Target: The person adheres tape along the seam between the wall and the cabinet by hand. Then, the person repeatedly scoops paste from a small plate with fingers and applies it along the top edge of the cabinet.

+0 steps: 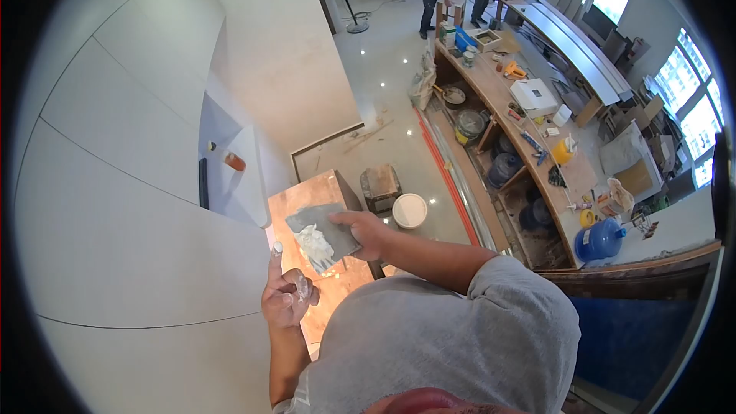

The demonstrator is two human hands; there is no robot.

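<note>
My right hand (pixel 366 233) grips the edge of a flat grey board (pixel 331 224), thumb on top. A lump of white putty-like paste (pixel 314 247) lies on the board's left part. My left hand (pixel 287 296) is just left of and below the board, apart from it. Its index finger points up with white paste on the tip, while the other fingers are curled and smeared white. Nothing is held in it. Close to that fingertip are the white panelled wall (pixel 153 253) and a white recessed shelf (pixel 244 176).
An orange-brown bottle (pixel 234 162) stands in the recess. Beneath the board is a wooden box (pixel 307 193); a stool (pixel 381 184) and a white bucket (pixel 409 211) stand beyond. A cluttered workbench (pixel 502 96) runs along the right, with a blue water jug (pixel 600 241). Several people are far back.
</note>
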